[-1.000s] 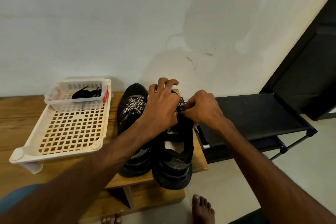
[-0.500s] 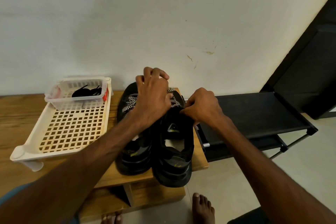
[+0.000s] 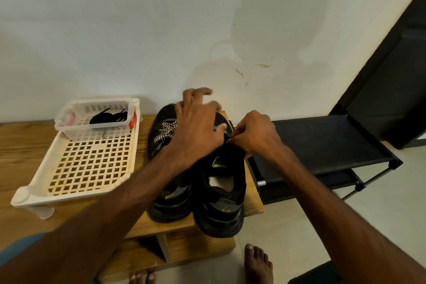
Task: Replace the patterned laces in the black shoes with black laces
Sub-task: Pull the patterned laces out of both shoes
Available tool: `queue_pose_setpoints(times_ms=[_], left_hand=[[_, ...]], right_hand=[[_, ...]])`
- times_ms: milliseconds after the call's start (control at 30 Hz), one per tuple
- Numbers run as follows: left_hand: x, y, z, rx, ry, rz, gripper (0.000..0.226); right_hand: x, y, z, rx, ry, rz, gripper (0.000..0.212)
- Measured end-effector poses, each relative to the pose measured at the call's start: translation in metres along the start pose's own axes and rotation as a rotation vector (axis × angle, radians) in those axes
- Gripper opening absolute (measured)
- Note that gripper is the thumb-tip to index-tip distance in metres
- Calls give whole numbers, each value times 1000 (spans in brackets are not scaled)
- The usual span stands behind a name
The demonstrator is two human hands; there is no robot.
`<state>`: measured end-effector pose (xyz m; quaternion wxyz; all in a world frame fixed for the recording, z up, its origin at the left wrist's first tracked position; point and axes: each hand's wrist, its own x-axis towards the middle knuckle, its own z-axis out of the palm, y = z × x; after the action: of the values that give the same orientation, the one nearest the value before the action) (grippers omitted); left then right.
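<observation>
under the right hand [image 3: 253, 138] fingers [image 3: 239, 128], the patterned lace [image 3: 227, 132] of the right-side shoe [image 3: 221, 203] is found, at the top of the throat. right fingers are curled into a pinch there. the pinched thing is mostly hidden and is judged to be that lace. the left hand [image 3: 198, 131] is held over the toe half of the shoes, its fingers [image 3: 196, 94] lifted, loosely curled and blurred. whether anything is gripped cannot be told.

key relation: the shoe's long axis runs from the fingers back toward the person, heel nearest, toe at the wall. the lacing run lies between the two sets of fingers, so the lace is probably best drawn out upward or toe-ward, not sideways. the right hand is nearer the working eyelet.

just left of the left fingers, the left-side shoe [image 3: 168, 205] is stood parallel and close beside. a second patterned lace [image 3: 164, 132] is threaded across its throat: flat woven tape, black-white zigzag. step judged: unlacing of the first shoe, early.

well left of both hands, black laces [image 3: 108, 117] are coiled in a small clear tub [image 3: 69, 122] on a cream perforated tray [image 3: 69, 198]. the left hand is nearer them.

shoes: matte black, chunky moulded soles, right-side heel overhanging the wood-grain worktop [image 3: 23, 145].
</observation>
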<state>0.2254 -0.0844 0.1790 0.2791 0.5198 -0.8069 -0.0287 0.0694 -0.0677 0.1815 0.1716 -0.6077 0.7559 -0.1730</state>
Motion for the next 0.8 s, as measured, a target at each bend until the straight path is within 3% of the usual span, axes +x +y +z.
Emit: queue_pose_setpoints(times_ms=[67, 167, 400, 667, 800], left_hand=[[-5, 10, 7, 114, -108, 75, 36], [-4, 14, 13, 258, -148, 80, 35], [1, 12, 21, 246, -165, 44, 29], [5, -5, 3, 25, -46, -62, 6], [12, -24, -24, -50, 191, -203, 8]], right_hand=[[0, -1, -1, -4, 8, -3, 11], [0, 0, 1, -25, 20, -20, 12], [-2, -1, 6, -40, 52, -41, 18], [-3, -7, 12, -50, 97, -4, 21], [-2, -5, 12, -43, 90, -7, 15]])
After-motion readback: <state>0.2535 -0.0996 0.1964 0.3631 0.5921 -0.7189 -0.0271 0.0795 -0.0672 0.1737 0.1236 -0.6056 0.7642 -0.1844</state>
